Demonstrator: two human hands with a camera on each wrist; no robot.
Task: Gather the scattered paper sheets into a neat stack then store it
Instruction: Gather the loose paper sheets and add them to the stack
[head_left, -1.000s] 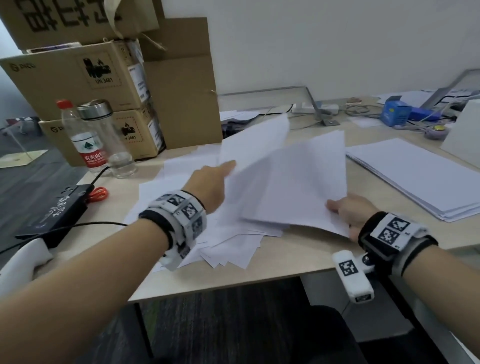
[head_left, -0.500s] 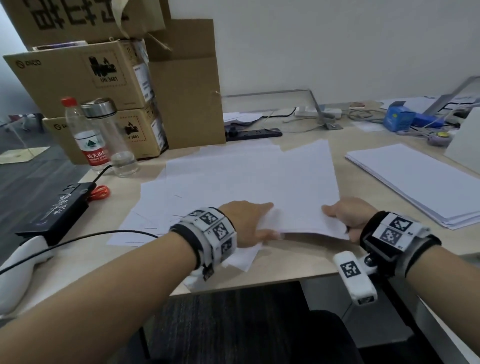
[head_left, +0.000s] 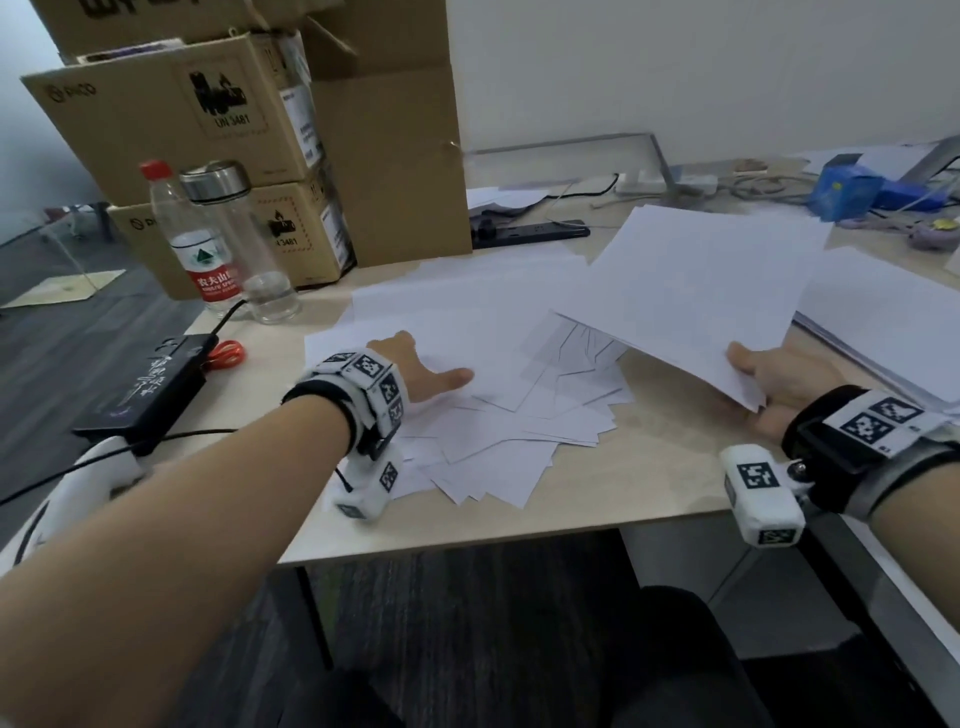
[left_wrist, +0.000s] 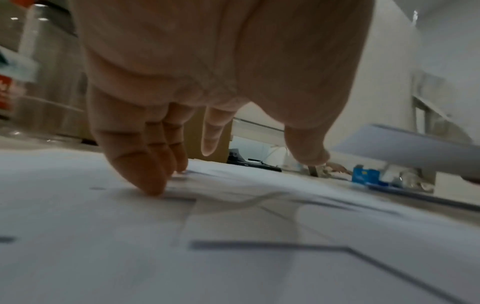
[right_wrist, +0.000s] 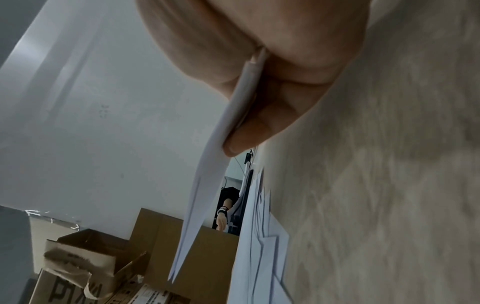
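Change: since 0.5 s ago the right hand (head_left: 779, 376) lifted its bundle (head_left: 696, 291) off the pile and swung it to the right; the left hand (head_left: 415, 371) went from the bundle's near edge to the loose sheets (head_left: 467, 364).
Left hand: fingers (left_wrist: 135, 164) straight, spread a bit, tips pressing down on the loose sheets; holds nothing.
Right hand: pinches the bundle at its near corner, thumb on top, fingers (right_wrist: 249, 131) under.
Bundle: in the air, tilted, far edge higher, above the right part of the tabletop (head_left: 649, 467).
Loose sheets: lie flat, overlapping at many angles, in the middle of the tabletop, corners toward the near edge.
Other: neat paper stack (head_left: 883, 322) at right; 2 bottles (head_left: 208, 244) and boxes (head_left: 171, 119) at back left.
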